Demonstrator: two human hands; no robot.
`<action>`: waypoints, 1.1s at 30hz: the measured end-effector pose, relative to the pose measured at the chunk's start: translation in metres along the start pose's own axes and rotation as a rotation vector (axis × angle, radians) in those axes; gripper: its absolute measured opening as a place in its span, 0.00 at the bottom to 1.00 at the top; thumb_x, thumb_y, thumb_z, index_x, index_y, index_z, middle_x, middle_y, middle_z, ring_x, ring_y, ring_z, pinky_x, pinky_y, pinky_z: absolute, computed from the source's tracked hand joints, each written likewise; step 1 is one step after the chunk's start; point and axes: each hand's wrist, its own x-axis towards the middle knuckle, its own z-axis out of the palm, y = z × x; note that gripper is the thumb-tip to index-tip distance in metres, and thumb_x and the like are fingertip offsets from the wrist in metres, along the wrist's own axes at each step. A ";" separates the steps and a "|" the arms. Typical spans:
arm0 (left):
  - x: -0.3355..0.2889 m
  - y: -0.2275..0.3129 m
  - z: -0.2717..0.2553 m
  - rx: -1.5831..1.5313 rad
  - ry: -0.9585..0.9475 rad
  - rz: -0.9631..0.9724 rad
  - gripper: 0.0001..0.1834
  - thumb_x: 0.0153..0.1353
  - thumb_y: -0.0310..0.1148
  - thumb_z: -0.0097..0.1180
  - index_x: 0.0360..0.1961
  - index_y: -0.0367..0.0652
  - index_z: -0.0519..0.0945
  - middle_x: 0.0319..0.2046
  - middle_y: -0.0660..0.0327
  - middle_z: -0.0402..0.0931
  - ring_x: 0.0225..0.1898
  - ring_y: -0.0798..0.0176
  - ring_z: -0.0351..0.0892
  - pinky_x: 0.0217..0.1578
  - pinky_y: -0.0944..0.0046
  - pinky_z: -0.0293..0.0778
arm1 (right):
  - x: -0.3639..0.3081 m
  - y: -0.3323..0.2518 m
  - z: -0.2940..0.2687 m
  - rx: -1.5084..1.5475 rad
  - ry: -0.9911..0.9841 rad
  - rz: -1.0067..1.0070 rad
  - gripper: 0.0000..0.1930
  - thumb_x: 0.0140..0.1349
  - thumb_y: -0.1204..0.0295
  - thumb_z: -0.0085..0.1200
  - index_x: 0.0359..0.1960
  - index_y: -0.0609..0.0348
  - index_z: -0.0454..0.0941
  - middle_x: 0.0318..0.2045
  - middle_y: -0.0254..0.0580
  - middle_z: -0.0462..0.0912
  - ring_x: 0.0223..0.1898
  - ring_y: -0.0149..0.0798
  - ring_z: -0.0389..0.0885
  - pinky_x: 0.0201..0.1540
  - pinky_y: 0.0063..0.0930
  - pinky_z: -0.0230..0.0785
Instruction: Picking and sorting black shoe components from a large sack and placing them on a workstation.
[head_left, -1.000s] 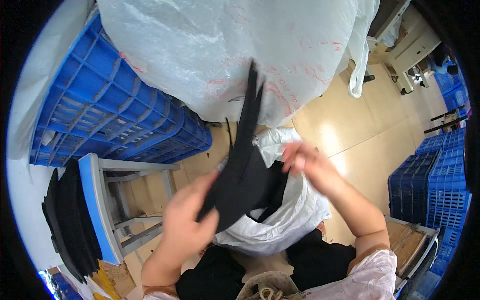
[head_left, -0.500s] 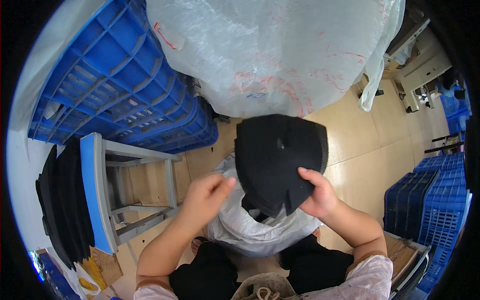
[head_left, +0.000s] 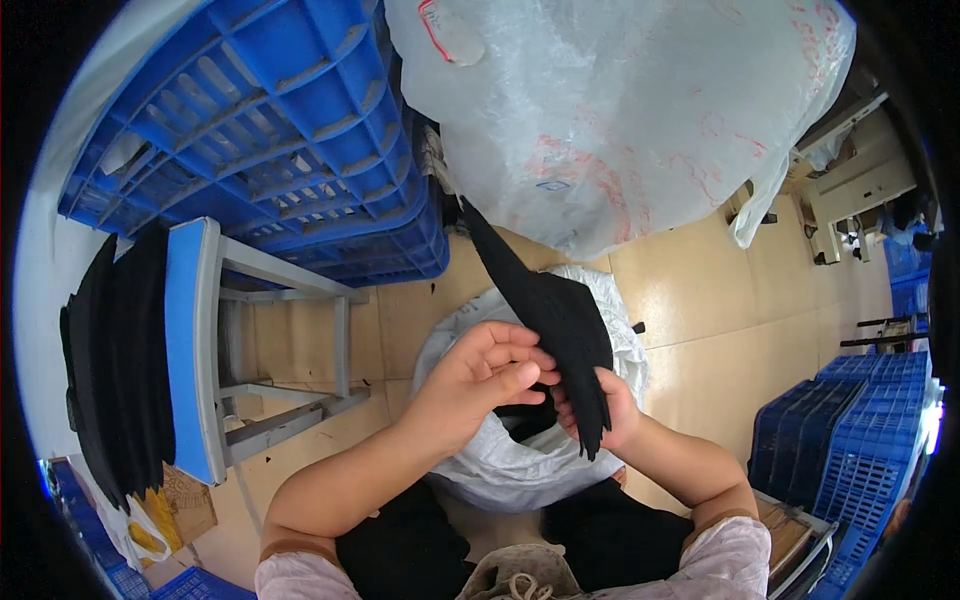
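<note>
A bundle of black fabric pieces [head_left: 565, 320] is in my right hand [head_left: 622, 410], closed on its lower end with the thumb on the near right side. The bundle is turned nearly edge-on, and its layers splay at the bottom. One pointed end sticks out to the upper left. My left hand [head_left: 475, 380] is beside the bundle's left side, fingers apart, with fingertips at its edge; whether they press on it is hard to tell. Below both hands, a white woven sack [head_left: 500, 470] stands open between my legs, with black material [head_left: 522, 425] inside.
A large translucent plastic bag [head_left: 640, 120] fills the far side. Blue crates [head_left: 290, 110] are stacked at the left, near a blue-topped stool [head_left: 195, 350] with black pieces [head_left: 120, 370] piled along its left side. More blue crates [head_left: 850, 430] stand at the right.
The black bundle has turned from broad side to nearly edge-on and come lower. My left hand has moved right to it and its fingers have spread. The view has shifted slightly.
</note>
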 end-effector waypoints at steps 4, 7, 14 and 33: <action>-0.002 -0.008 -0.005 -0.019 0.080 -0.019 0.15 0.60 0.30 0.55 0.45 0.39 0.66 0.43 0.56 0.73 0.45 0.64 0.75 0.42 0.65 0.75 | 0.000 -0.001 0.022 -0.016 0.002 -0.047 0.25 0.54 0.56 0.46 0.45 0.66 0.73 0.28 0.40 0.79 0.24 0.32 0.76 0.24 0.24 0.69; -0.001 -0.008 -0.005 -0.016 0.106 -0.004 0.14 0.59 0.29 0.56 0.42 0.40 0.66 0.41 0.59 0.73 0.43 0.67 0.75 0.40 0.66 0.76 | 0.006 -0.004 0.006 0.038 -0.219 -0.033 0.26 0.55 0.61 0.47 0.53 0.66 0.67 0.41 0.47 0.76 0.38 0.39 0.75 0.41 0.31 0.66; -0.001 -0.011 -0.009 0.027 0.157 -0.029 0.21 0.58 0.31 0.55 0.50 0.40 0.64 0.45 0.57 0.72 0.46 0.63 0.75 0.39 0.60 0.79 | 0.003 -0.007 0.012 0.042 -0.242 -0.098 0.31 0.54 0.66 0.48 0.60 0.67 0.58 0.56 0.54 0.68 0.55 0.49 0.70 0.60 0.41 0.60; 0.001 -0.006 -0.004 0.068 0.172 -0.044 0.25 0.57 0.31 0.54 0.54 0.37 0.61 0.47 0.53 0.70 0.45 0.60 0.76 0.36 0.62 0.80 | 0.007 -0.007 0.004 0.076 -0.254 -0.084 0.31 0.54 0.67 0.49 0.60 0.67 0.58 0.57 0.53 0.67 0.57 0.48 0.68 0.63 0.40 0.56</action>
